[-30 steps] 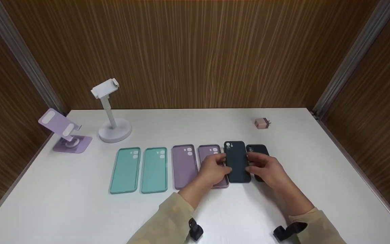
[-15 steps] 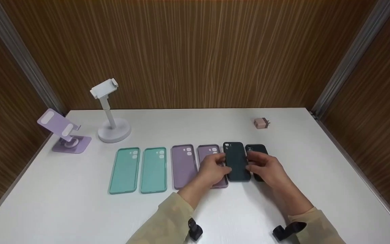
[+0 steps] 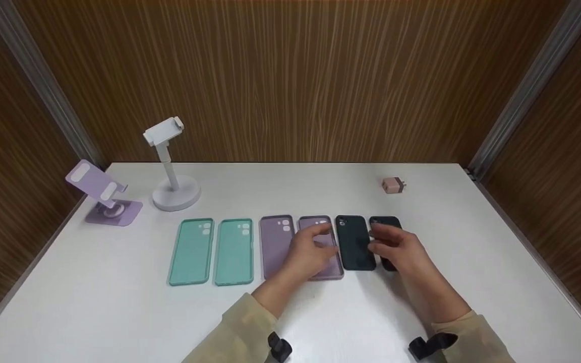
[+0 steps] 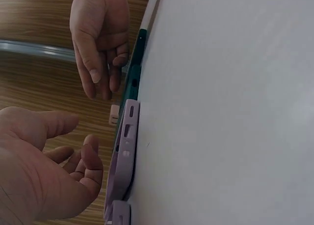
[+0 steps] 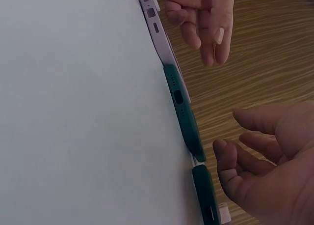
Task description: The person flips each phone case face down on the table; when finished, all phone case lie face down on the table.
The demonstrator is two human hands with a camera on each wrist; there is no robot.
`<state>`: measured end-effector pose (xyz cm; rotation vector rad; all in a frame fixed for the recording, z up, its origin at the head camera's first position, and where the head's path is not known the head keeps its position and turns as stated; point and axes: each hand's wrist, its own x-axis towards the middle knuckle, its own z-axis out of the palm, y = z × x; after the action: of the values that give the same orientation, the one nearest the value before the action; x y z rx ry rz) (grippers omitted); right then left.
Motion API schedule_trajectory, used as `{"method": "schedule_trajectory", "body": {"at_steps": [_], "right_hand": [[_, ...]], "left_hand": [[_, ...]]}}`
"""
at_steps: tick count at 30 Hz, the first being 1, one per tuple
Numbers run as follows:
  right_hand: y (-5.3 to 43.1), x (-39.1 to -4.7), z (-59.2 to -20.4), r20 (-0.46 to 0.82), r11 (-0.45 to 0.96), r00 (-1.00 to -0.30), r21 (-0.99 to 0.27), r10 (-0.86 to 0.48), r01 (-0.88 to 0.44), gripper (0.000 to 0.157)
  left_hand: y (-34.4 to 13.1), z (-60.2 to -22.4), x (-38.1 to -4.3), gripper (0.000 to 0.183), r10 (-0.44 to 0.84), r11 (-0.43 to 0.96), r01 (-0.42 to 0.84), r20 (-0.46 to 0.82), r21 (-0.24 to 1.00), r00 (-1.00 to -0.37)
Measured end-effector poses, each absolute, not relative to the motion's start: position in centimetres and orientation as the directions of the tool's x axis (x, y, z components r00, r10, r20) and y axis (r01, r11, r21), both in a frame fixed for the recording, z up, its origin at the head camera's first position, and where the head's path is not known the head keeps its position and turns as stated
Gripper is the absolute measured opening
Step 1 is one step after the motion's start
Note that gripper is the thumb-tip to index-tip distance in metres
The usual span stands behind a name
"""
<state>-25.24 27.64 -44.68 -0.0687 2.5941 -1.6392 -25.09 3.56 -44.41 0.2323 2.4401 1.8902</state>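
Observation:
Two dark green phone cases lie side by side, the left one (image 3: 355, 243) flat and face down, the right one (image 3: 390, 222) partly hidden by my right hand (image 3: 402, 250). That hand hovers over the cases with thumb and fingers apart, holding nothing; the right wrist view shows a gap between its fingers (image 5: 226, 154) and the cases. My left hand (image 3: 308, 254) hangs above a purple phone case (image 3: 332, 269) and partly covers it. Its fingers (image 4: 91, 156) are loosely bent around nothing. Another purple case (image 3: 275, 242) lies farther left, slightly overlapped by the left hand.
Two mint green phone cases (image 3: 192, 252) continue the row leftward. Behind them stand a white phone stand (image 3: 176, 194) and a lilac folding stand (image 3: 96, 184). A pink charger plug (image 3: 393, 185) sits at the back right. Wood-grain panels (image 3: 290, 80) enclose the white table (image 3: 94, 302).
The left dark green case has come down flat onto the table. My left hand has let go and moved slightly left; the right hand's fingers have come off its edge.

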Motion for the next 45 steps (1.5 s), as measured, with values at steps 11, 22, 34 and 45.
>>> {"method": "schedule_trajectory", "body": {"at_steps": [11, 22, 34, 45], "right_hand": [[24.9, -24.2, -44.2, 0.006, 0.383, -0.992, -0.922, -0.129, -0.055, 0.056], [21.8, -24.9, -44.9, -0.009, 0.376, -0.983, -0.924, -0.184, -0.062, 0.054], [22.2, -24.8, -44.7, -0.029, 0.394, -0.96, -0.915, -0.28, -0.087, 0.056], [22.2, -25.2, -45.3, -0.033, 0.42, -0.959, -0.903, -0.283, -0.093, 0.057]], "left_hand": [[0.0, -44.4, -24.2, 0.054, 0.095, 0.282, 0.08, 0.055, 0.956, -0.994], [-1.1, -45.7, -24.2, 0.056, 0.096, 0.36, 0.072, 0.04, 0.93, -0.995], [-1.7, -46.6, -24.3, 0.059, 0.141, 0.406, 0.126, 0.075, 0.905, -0.987], [-1.5, -47.3, -24.4, 0.064, 0.172, 0.463, 0.181, 0.113, 0.868, -0.979]]}}
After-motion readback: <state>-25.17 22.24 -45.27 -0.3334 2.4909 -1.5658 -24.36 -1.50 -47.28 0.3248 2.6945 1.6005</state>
